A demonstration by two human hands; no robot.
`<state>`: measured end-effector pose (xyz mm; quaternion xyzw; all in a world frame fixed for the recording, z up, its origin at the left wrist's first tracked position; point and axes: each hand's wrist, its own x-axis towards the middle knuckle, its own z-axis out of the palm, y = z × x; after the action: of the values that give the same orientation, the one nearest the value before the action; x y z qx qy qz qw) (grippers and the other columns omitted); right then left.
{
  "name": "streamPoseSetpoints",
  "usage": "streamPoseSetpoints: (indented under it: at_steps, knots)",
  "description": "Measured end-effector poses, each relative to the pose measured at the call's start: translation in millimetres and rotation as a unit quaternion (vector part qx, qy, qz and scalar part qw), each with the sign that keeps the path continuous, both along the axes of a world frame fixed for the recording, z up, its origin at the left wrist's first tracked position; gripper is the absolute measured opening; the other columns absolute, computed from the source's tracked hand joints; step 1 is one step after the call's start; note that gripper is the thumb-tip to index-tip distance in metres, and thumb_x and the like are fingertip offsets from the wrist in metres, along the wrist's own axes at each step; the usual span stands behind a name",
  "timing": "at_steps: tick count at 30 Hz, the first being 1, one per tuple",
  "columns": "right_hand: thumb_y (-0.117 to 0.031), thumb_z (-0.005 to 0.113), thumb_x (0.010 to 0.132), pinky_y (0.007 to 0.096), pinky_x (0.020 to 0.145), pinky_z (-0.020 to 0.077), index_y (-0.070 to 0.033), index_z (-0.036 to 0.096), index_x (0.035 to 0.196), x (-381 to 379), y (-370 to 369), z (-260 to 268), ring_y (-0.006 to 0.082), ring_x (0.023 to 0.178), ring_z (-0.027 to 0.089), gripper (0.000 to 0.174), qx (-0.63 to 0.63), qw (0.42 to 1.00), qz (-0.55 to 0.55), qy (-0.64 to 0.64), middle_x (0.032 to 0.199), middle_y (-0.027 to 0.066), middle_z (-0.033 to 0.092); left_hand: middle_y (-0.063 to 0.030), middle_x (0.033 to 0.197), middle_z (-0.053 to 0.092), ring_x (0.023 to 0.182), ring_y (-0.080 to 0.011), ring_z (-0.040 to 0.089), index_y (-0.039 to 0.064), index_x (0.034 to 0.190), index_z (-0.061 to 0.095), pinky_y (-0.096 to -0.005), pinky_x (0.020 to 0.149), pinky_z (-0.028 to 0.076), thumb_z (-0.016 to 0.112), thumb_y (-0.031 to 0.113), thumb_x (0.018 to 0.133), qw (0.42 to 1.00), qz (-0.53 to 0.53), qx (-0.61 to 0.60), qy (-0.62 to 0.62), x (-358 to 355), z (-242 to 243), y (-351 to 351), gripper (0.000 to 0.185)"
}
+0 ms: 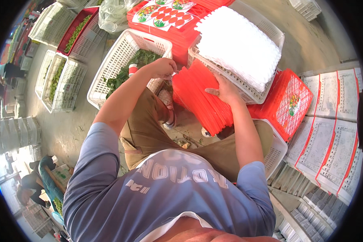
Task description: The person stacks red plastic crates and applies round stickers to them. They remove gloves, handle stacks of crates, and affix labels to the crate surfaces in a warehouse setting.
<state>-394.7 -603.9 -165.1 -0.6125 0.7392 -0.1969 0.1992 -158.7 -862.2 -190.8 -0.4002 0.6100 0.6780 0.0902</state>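
A bundle of flat red plastic pieces (202,96), possibly folded baskets, stands tilted between my knees. My right hand (225,89) grips its right side, thumb lying across the red edges. At the bundle's far left end is my left hand (165,69), fingers curled together close to its corner. Something small and pale shows at those fingertips, too small to make out. Beneath my left forearm, a white plastic crate (128,37) holds green leaves (143,57) and a red-and-white roll or can (133,69).
White foam netting sheets (239,45) top a crate beyond my right hand. Printed round labels (163,15) lie on stacked red plastic. A red basket (290,103) and patterned white cartons (326,121) stand right. Crates of green fruit (57,78) stand left; a person (31,187) is lower left.
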Motion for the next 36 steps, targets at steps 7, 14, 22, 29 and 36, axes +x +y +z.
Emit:
streamPoseSetpoints:
  at_steps: [7, 14, 22, 29, 36]
  knots:
    - [-0.046, 0.081, 0.087, 0.0479, 0.108, 0.0470, -0.006, 0.050, 0.150, 5.3, -1.3, 4.5, 0.0382, 0.135, 0.055, 0.081, -0.048, 0.997, -0.051, -0.036, 0.143, 0.0203, 0.059, -0.0170, 0.108, 0.073, 0.102, -0.0387, 0.073, 0.008, 0.118, 0.073, -0.0482, 0.089, 0.059, 0.066, 0.011, 0.088, 0.826, -0.190, -0.474, -0.241, 45.5, -17.7, -13.7, 0.031]
    - [-0.052, 0.078, 0.087, 0.0544, 0.107, 0.0456, -0.011, 0.047, 0.152, 29.2, 18.5, 33.4, 0.0394, 0.133, 0.055, 0.082, -0.137, 0.983, -0.051, 0.111, 0.145, 0.0193, 0.056, -0.0195, 0.119, 0.071, 0.118, -0.0343, 0.068, 0.009, 0.127, 0.066, -0.0428, 0.098, 0.055, 0.070, 0.013, 0.086, 0.895, -0.064, -0.436, -0.065, 49.0, -19.7, 48.6, 0.042]
    - [-0.083, 0.071, 0.073, 0.0636, 0.125, 0.0129, -0.019, 0.012, 0.169, 98.6, 55.4, 13.0, 0.0429, 0.160, 0.012, 0.129, 0.127, 0.960, -0.081, 0.237, 0.172, 0.0259, 0.008, -0.0286, 0.127, 0.068, 0.122, -0.0414, 0.065, -0.003, 0.148, 0.044, -0.0441, 0.101, 0.054, 0.080, 0.028, 0.076, 0.957, -0.100, -0.270, -0.028, 37.6, -36.4, 109.4, 0.086]
    - [-0.079, 0.073, 0.077, 0.0620, 0.123, 0.0234, -0.018, 0.013, 0.168, 25.5, 41.7, 2.6, 0.0423, 0.155, 0.029, 0.125, 0.085, 0.973, -0.126, 0.173, 0.168, 0.0250, 0.028, -0.0286, 0.126, 0.069, 0.119, -0.0391, 0.067, -0.002, 0.144, 0.051, -0.0442, 0.097, 0.055, 0.081, 0.031, 0.076, 0.955, -0.105, -0.275, -0.024, 30.2, -77.3, 91.7, 0.082]
    - [-0.059, 0.068, 0.097, 0.0396, 0.103, 0.0518, 0.004, 0.059, 0.140, -28.0, 74.0, -2.4, 0.0289, 0.121, 0.066, 0.076, 0.140, 0.928, -0.237, -0.250, 0.130, 0.0184, 0.070, -0.0202, 0.135, 0.064, 0.121, -0.0411, 0.063, 0.002, 0.138, 0.058, -0.0517, 0.087, 0.058, 0.076, 0.026, 0.082, 0.987, 0.043, 0.143, 0.051, 16.6, -90.6, 156.3, 0.063]
